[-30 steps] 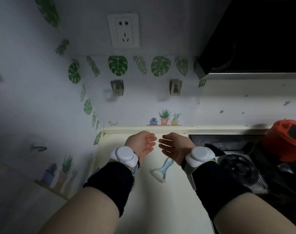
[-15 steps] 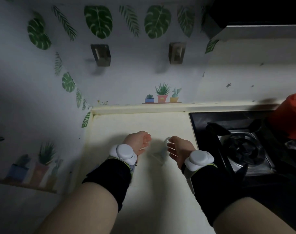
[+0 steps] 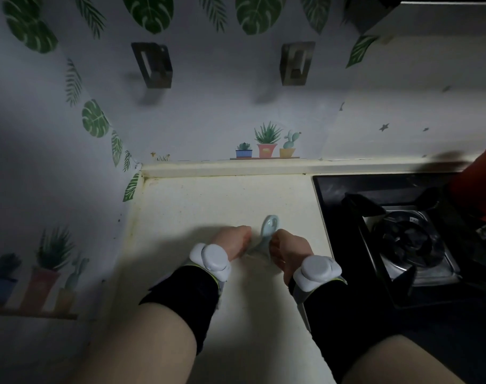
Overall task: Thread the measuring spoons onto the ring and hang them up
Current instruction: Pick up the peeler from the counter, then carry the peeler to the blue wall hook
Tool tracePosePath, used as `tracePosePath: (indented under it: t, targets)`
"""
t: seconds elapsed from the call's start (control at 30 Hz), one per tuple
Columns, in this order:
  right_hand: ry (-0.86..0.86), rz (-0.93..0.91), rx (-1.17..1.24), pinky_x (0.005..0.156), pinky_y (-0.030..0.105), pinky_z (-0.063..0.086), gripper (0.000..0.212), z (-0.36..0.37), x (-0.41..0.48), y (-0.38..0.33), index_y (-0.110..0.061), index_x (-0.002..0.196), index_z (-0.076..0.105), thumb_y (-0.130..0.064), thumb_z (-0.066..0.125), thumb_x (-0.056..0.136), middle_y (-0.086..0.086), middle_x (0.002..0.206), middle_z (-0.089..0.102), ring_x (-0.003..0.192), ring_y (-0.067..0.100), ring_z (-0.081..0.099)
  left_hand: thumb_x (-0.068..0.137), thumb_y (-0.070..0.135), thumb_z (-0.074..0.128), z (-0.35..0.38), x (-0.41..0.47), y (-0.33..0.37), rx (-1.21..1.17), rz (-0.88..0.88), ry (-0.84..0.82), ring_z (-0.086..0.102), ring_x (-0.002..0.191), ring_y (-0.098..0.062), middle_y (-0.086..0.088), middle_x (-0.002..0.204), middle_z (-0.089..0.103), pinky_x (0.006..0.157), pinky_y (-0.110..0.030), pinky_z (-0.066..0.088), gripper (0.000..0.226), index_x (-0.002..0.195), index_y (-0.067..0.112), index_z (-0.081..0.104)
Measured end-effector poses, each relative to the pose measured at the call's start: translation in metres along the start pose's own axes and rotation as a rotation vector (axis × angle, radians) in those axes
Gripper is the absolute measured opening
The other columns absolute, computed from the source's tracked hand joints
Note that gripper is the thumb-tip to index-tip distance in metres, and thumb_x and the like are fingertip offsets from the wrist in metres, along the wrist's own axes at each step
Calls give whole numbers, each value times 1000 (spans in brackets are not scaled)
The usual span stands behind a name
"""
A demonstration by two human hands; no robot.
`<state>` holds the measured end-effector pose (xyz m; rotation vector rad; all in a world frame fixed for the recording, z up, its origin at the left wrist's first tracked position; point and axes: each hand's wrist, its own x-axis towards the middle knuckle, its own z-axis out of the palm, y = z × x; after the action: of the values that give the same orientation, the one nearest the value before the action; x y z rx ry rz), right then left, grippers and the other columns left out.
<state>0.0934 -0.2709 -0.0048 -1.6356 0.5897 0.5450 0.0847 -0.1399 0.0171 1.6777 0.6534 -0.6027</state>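
Note:
A pale blue measuring spoon [image 3: 269,227] lies on the cream counter [image 3: 203,206], bowl pointing away from me and handle running back between my hands. My right hand [image 3: 290,248] is curled down over the handle with its fingertips on it. My left hand [image 3: 232,242] is bent down just left of the handle's end, its fingers hidden under the hand. I cannot make out a ring. Two metal wall hooks [image 3: 153,65] [image 3: 296,63] stick out of the leaf-patterned wall above the counter.
A black gas hob [image 3: 397,234] with a burner borders the counter on the right, and a red pot [image 3: 480,184] sits at its far right edge. Walls close the counter in at the back and left.
Both hands dropped from open in front of the wall to the counter and closed in on the spoon. The view tilted down, so the socket left the frame.

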Motion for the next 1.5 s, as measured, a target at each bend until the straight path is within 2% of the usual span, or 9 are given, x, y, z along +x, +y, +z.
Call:
tracePosePath:
  t: [0.07,0.17,0.23,0.37,0.5,0.63,0.87,1.13,1.5]
  targets:
    - [-10,6,17,73,35,37,10,3,-2,1,-21,58,52,-28,52,65,-1,62,49,70,20,45,77,31,44,1,-2,-3,51,13,-8,45,88,-24,-12,94,51,96,-48,43,18,64,20,51]
    - [-40,4,-17,64,31,34,14,7,-3,3,-21,59,52,-26,52,72,-2,60,47,58,13,40,74,33,46,-1,-4,-7,56,15,-9,49,88,-24,-12,95,54,97,-48,44,25,83,13,57]
    - [-45,2,-54,70,33,35,15,9,-2,5,-22,61,52,-25,50,76,-1,64,49,61,15,42,74,33,48,-2,-4,-10,27,12,-16,50,88,-24,-12,95,56,96,-47,44,28,87,11,58]
    - [-26,17,-9,76,36,39,14,10,-5,5,-20,62,57,-24,51,74,1,70,57,80,22,51,79,25,54,0,-6,-14,-151,-38,4,54,82,-28,-17,93,61,75,-37,42,19,82,7,61]
    - [7,92,146,70,38,41,25,11,-6,2,-10,54,64,-18,56,76,8,66,66,67,27,56,76,27,56,1,-11,-14,-251,-35,33,52,73,-26,-14,87,62,69,-34,38,21,80,7,62]
    - [18,88,275,61,32,43,20,10,-12,-6,-7,62,63,-15,55,79,7,66,67,61,22,57,90,25,48,-2,-16,-12,-403,-18,65,49,62,-17,-7,80,64,58,-27,36,27,76,8,63]
    - [-42,57,409,56,29,43,13,9,-32,-32,-5,79,63,-12,52,83,8,75,68,67,21,61,92,30,46,-16,-34,-5,-560,34,18,59,80,-21,-10,90,68,73,-29,44,32,87,6,67]
    - [-129,14,469,61,28,46,18,14,-58,-56,-8,77,67,-16,52,83,4,72,67,66,18,61,92,30,47,-28,-65,14,-771,104,28,63,80,-25,-15,86,67,72,-31,51,36,85,-1,64]
    - [-268,-57,479,58,29,45,25,22,-97,-92,-9,78,69,-22,49,86,2,69,64,61,20,59,93,40,43,-52,-115,38,-785,235,120,63,83,-24,-12,86,67,71,-32,49,43,89,3,65]
